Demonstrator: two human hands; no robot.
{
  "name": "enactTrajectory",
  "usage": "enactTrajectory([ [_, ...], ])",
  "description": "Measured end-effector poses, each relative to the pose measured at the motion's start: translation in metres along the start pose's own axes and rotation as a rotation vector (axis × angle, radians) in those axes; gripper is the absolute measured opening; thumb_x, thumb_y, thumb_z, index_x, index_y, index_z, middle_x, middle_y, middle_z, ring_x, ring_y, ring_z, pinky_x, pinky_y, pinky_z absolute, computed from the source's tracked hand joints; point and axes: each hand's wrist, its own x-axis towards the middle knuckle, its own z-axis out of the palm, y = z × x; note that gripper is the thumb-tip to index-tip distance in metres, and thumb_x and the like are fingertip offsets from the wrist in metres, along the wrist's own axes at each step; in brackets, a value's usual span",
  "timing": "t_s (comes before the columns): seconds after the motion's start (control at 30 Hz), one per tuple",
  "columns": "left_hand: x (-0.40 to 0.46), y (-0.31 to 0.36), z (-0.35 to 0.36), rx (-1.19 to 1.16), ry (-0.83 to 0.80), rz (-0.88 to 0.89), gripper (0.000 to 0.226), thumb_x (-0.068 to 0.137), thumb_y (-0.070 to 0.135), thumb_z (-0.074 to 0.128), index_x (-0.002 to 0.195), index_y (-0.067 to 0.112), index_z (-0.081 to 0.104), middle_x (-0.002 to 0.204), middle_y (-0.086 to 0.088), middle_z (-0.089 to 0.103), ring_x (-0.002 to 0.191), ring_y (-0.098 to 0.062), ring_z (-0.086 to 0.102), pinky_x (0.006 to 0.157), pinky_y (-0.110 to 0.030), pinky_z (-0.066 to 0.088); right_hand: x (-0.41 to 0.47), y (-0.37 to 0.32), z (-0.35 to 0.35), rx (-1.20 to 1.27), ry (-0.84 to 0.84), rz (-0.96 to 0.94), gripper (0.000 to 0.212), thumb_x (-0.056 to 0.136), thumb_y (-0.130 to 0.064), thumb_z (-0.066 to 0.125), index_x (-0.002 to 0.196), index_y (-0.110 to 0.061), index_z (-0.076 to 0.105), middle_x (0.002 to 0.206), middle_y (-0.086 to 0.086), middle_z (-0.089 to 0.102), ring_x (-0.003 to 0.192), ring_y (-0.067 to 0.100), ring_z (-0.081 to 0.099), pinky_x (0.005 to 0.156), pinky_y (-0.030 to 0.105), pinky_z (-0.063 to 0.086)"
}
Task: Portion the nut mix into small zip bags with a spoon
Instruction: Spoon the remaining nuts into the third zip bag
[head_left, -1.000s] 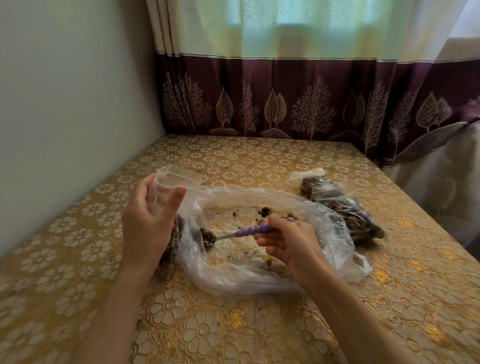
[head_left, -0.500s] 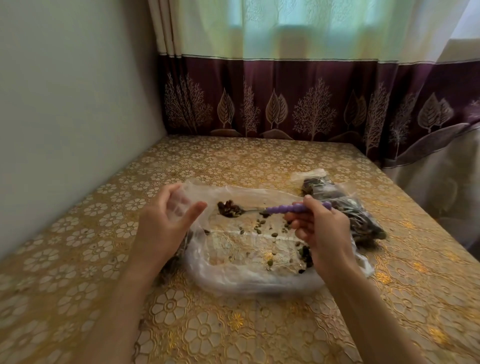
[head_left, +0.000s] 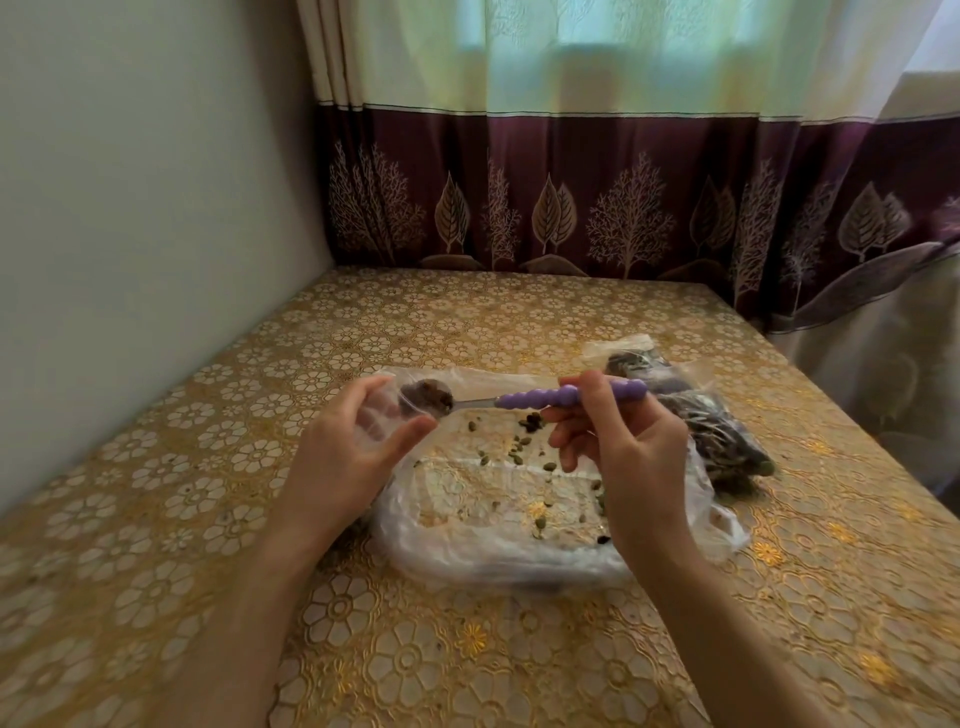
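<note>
Spoonful at the bag mouth, big bag nearly scraped out

Right hand (head_left: 631, 457) pinches the purple handle of the spoon (head_left: 524, 399), thumb and fingers curled round it, bowl loaded with nut mix and poised right at the mouth of the small bag (head_left: 382, 415); left hand (head_left: 348, 452) grips that clear bag, thumb and fingers curved round to hold it wide. Underneath lies the big bag (head_left: 493, 540), spread flat on the table (head_left: 156, 519), only scattered nuts (head_left: 519, 447) left inside, so I'd say we're late in the job. Filled bags (head_left: 717, 431) sit just beyond the right hand. Still to do: tip this load in, gather the stragglers, zip up
</note>
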Motion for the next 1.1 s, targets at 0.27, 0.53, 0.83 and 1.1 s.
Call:
enactTrajectory([
  [0.27, -0.003, -0.002, 0.001, -0.100, 0.021, -0.001, 0.079, 0.062, 0.064, 0.056, 0.129, 0.021, 0.047, 0.109, 0.005, 0.061, 0.092, -0.003, 0.057, 0.065, -0.010, 0.040, -0.005, 0.003, 0.003, -0.032, -0.177, -0.057, 0.016, 0.090, -0.017, 0.054, 0.093, -0.004, 0.064, 0.072, 0.007, 0.067, 0.061, 0.020, 0.061, 0.049, 0.025, 0.048],
  [0.53, -0.002, -0.004, 0.001, -0.103, 0.048, 0.014, 0.069, 0.066, 0.061, 0.058, 0.123, 0.024, 0.047, 0.099, 0.011, 0.057, 0.090, -0.004, 0.056, 0.070, -0.016, 0.043, 0.005, 0.002, -0.006, 0.189, 0.036, 0.058, 0.025, 0.084, -0.025, 0.054, 0.087, -0.001, 0.062, 0.069, 0.009, 0.066, 0.053, 0.015, 0.055, 0.046, 0.021, 0.044],
  [0.83, -0.002, 0.002, 0.001, -0.046, 0.088, 0.085, 0.073, 0.066, 0.068, 0.051, 0.122, 0.021, 0.048, 0.089, 0.027, 0.046, 0.080, 0.010, 0.048, 0.059, -0.007, 0.037, 0.017, 0.000, -0.024, 0.033, 0.290, 0.249, 0.038, 0.100, -0.025, 0.042, 0.070, -0.007, 0.057, 0.060, 0.006, 0.065, 0.048, 0.011, 0.045, 0.042, 0.022, 0.033],
  [1.1, -0.003, 0.004, -0.001, -0.049, 0.071, 0.109, 0.092, 0.063, 0.085, 0.039, 0.121, 0.014, 0.052, 0.086, 0.021, 0.051, 0.077, 0.007, 0.050, 0.060, -0.008, 0.034, 0.037, -0.012, -0.050, -0.252, 0.133, 0.281, 0.033, 0.098, -0.025, 0.046, 0.082, -0.001, 0.061, 0.069, 0.014, 0.068, 0.048, 0.008, 0.047, 0.042, 0.016, 0.037],
])
